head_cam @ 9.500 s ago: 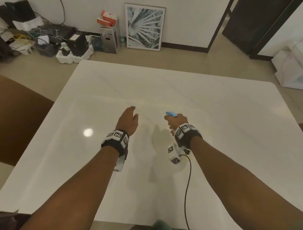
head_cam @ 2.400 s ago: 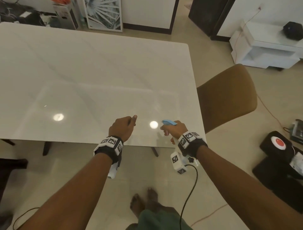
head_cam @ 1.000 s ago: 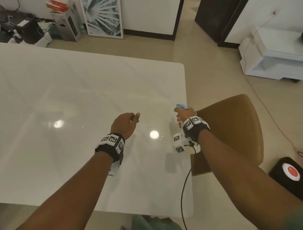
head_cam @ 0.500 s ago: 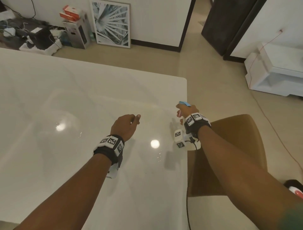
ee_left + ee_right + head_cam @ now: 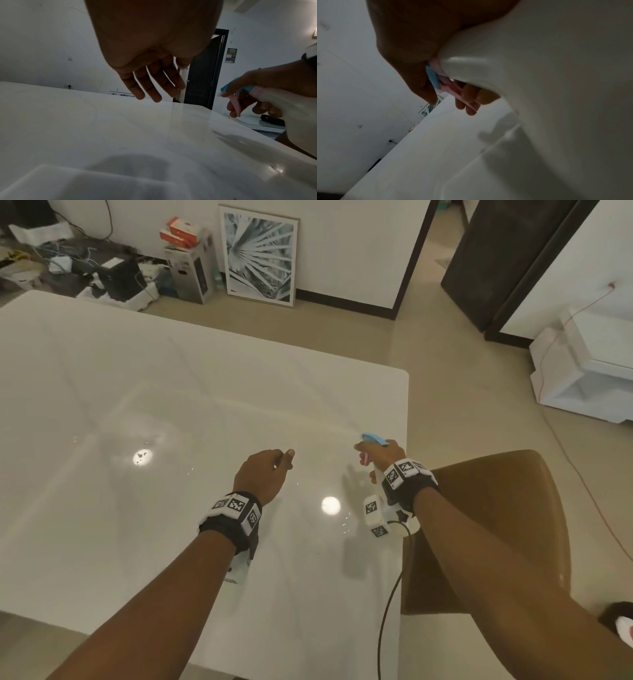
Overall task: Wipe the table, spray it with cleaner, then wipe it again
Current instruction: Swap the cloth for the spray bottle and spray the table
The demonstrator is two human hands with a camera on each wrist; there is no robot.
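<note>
Head view: right hand (image 5: 383,455) grips white spray bottle (image 5: 291,108), fingers curled round its pink trigger (image 5: 235,105), above table (image 5: 171,405). Left hand (image 5: 263,474) hovers, fingers relaxed, holding nothing.

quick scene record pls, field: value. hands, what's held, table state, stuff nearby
left hand: empty, fingers loose, above the table
right hand: grip on a spray bottle, fingers on the pink trigger
bottle nozzle: blue, aimed across the table
table: white, glossy, small droplets near the hands
cloth: none in view
chair: brown, at the table's right edge
floor by wall: framed picture, boxes
</note>
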